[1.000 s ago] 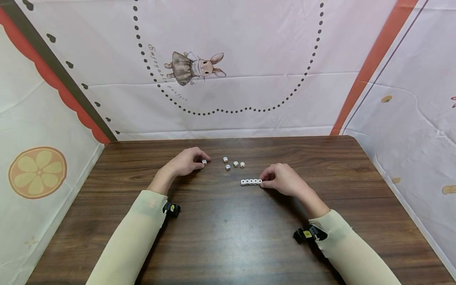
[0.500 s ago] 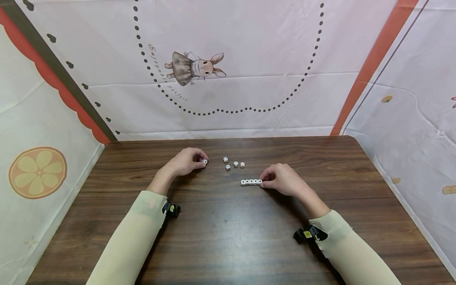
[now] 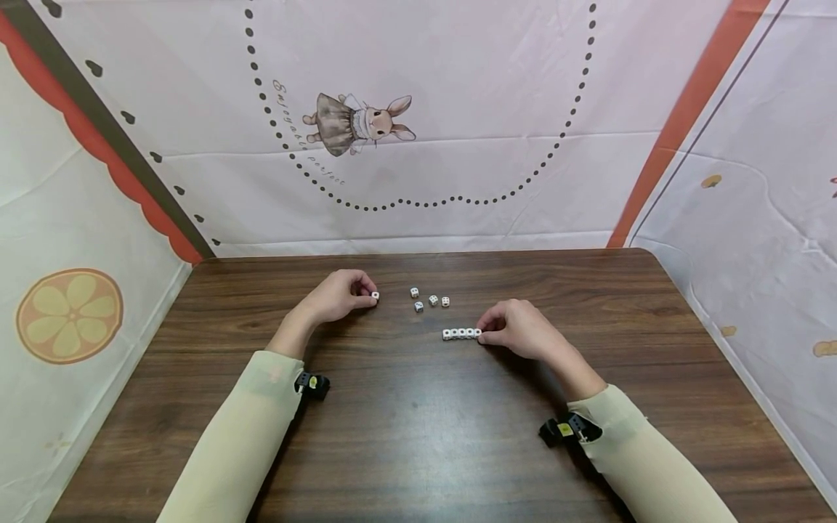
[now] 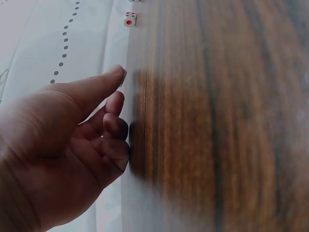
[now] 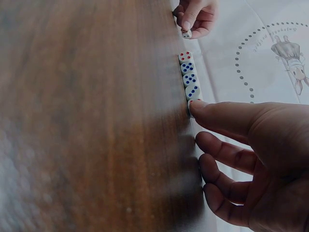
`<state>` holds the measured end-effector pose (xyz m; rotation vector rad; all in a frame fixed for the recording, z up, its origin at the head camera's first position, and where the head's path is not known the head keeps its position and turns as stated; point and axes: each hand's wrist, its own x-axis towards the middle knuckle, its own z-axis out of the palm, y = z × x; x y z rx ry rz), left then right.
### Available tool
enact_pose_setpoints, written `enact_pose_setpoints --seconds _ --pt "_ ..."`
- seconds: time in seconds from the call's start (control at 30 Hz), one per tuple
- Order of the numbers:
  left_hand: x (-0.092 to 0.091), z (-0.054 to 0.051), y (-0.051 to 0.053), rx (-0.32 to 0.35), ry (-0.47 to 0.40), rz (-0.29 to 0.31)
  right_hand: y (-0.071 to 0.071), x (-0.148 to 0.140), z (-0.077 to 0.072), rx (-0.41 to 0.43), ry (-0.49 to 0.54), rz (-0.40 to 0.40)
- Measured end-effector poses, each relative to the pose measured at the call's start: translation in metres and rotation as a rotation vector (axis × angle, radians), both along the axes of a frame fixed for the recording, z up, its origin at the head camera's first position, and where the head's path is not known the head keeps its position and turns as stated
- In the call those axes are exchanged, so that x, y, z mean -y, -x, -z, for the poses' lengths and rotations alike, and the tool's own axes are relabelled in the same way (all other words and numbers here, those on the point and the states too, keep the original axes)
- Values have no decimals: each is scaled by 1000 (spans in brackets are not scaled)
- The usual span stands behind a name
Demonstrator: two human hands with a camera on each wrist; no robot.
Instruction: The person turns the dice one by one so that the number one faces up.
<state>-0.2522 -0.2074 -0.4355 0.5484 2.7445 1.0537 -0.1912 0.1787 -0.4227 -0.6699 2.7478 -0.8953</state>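
My left hand (image 3: 336,296) pinches a small white die (image 3: 375,296) between thumb and fingertips at the back of the table. One large pip shows on that die in the head view; in the left wrist view the thumb hides nearly all of it. A straight row of several white dice (image 3: 461,334) lies right of the table's middle, the dice side by side with single-pip faces up. At the row's right end, my right hand (image 3: 519,330) holds the last die (image 5: 192,107) between thumb and index finger, the thumb covering part of it.
Several loose dice lie scattered between the hands, among them one die (image 3: 415,293) farthest back and another die (image 3: 419,307) nearer the row. The wooden table (image 3: 392,436) ends at a printed cloth wall (image 3: 458,167) behind, with more cloth at both sides.
The die in my left fingers has been turned, now showing a single pip where several showed before. My left hand has shifted slightly left. The right hand and the row stay put.
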Motion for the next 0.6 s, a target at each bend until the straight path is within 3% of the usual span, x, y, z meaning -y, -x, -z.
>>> enact_pose_setpoints --seconds 0.6 --pt "1 -1 -2 38 35 -21 0 0 0 6 1 -3"
